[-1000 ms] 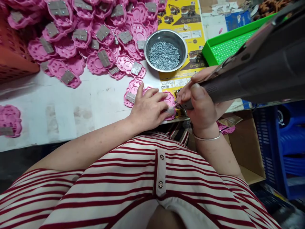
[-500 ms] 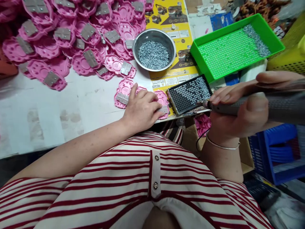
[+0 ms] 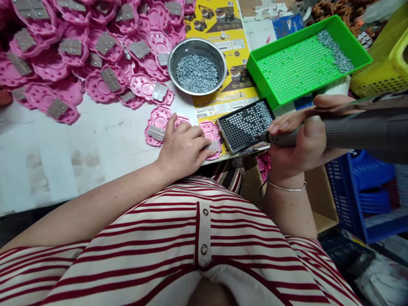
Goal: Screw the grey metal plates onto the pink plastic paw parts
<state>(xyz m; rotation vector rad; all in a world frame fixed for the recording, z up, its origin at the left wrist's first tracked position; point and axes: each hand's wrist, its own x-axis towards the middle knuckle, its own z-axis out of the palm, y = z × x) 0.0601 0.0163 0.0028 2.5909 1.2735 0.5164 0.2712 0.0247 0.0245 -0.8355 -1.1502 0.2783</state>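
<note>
My right hand (image 3: 296,140) is wrapped round a dark grey electric screwdriver (image 3: 353,129), whose tip points left and reaches the black perforated screw tray (image 3: 231,129). Small silver screws fill the far right part of that tray. My left hand (image 3: 183,148) lies palm down with fingers apart over pink plastic parts at the table's front edge. One pink part (image 3: 158,117) with a grey metal plate shows left of it, and another pink part (image 3: 210,131) sits under its right side. Between them a third is mostly covered by the fingers.
A metal bowl (image 3: 196,87) of screws stands behind the hands. To the right of it is a green tray (image 3: 287,80) with screws at its far end. Many pink parts (image 3: 72,70) are heaped at the left. A blue crate (image 3: 347,204) stands low at right.
The whole view has shifted slightly. My right hand has come a little left with the screwdriver, its tip still at the black tray. My left hand stays on the pink parts.
</note>
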